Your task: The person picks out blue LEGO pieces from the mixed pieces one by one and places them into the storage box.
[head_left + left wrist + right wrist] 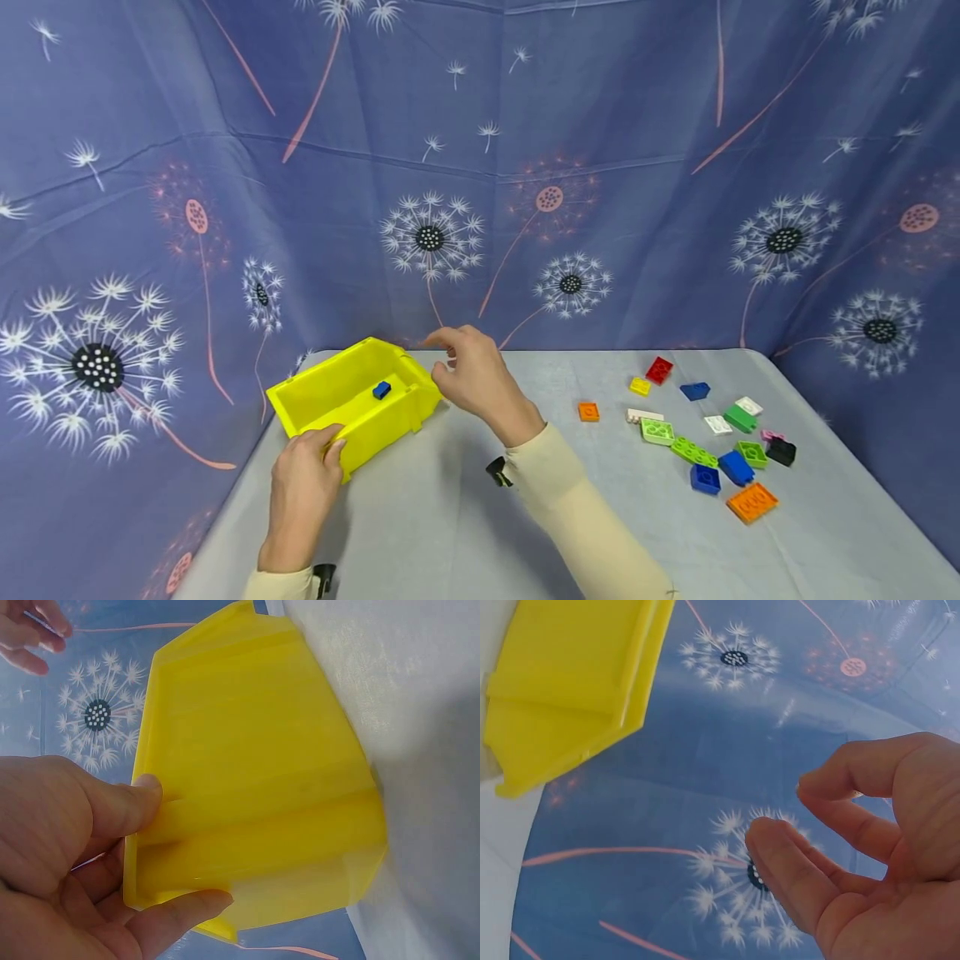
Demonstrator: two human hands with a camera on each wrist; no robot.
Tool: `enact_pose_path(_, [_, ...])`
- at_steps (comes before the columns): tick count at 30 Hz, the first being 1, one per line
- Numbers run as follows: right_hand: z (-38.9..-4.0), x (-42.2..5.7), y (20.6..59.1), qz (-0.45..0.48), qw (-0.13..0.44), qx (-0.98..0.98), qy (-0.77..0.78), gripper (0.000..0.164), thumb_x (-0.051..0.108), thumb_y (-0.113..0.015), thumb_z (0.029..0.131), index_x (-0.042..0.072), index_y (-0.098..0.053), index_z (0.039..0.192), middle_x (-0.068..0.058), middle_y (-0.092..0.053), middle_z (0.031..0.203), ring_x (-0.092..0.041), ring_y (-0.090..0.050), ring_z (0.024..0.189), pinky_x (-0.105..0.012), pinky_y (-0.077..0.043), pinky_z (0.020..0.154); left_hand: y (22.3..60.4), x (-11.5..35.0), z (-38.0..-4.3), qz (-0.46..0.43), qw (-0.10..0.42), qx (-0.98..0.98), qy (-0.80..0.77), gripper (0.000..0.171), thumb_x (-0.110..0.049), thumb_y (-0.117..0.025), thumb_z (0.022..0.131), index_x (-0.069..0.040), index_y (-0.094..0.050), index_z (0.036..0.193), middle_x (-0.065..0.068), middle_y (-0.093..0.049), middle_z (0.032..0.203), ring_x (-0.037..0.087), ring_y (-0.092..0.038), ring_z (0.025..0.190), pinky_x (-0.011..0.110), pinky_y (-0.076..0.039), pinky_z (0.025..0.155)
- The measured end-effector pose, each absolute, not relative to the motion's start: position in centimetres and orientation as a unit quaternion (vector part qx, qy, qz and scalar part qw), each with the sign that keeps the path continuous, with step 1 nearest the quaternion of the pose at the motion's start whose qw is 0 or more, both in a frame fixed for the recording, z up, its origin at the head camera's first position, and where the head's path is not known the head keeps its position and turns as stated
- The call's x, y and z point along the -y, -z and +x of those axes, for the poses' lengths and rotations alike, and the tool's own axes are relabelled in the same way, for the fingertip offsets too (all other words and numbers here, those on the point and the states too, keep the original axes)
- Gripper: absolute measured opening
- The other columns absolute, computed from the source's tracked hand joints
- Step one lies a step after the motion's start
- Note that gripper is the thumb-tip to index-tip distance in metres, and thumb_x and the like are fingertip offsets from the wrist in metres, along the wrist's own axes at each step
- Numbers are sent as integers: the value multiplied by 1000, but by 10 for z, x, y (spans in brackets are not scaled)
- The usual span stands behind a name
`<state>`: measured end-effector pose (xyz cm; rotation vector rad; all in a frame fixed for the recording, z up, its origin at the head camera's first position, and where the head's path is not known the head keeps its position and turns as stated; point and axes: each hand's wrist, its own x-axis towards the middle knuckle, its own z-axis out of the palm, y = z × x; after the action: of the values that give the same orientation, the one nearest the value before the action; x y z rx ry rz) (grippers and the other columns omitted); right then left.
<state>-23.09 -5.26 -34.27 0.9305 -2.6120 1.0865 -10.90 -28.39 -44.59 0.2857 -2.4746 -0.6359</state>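
A yellow plastic bin (375,433) stands at the left of the table, with one small blue toy brick (382,390) lying inside it. My left hand (303,487) grips the bin's near rim; in the left wrist view the thumb and fingers of that hand (67,847) pinch the edge of the yellow bin (255,750). Just off the bin's far right end hovers my right hand (477,372). Its fingers are loosely bent, with a gap between thumb and fingertips and nothing held, as the right wrist view of the hand (870,840) shows. The bin's end (562,667) appears beside it.
Loose toy bricks spread over the right of the table (465,525), among them an orange brick (752,502), a red brick (659,370), a black brick (782,452) and a small orange brick (588,412). A blue dandelion-print cloth (637,192) hangs behind and around.
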Motion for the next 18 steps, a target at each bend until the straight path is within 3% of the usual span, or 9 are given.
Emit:
enact_pose_path(9, [-226, 14, 343, 281, 104, 882, -363, 34, 8, -64, 93, 18, -73, 125, -5, -66, 111, -23, -71, 96, -35, -61, 86, 447, 280, -112, 97, 290, 923, 235, 23, -3, -76, 91, 1, -77, 113, 23, -76, 103, 45, -69, 96, 61, -55, 82])
enact_pose_path(18, [-223, -22, 348, 241, 115, 893, -363, 34, 6, -65, 91, 19, -74, 120, -4, -66, 110, -24, -71, 98, -35, -62, 86, 444, 285, -108, 112, 261, 928, 239, 26, -4, -74, 94, 0, -76, 119, 25, -74, 111, 48, -67, 102, 63, -53, 86])
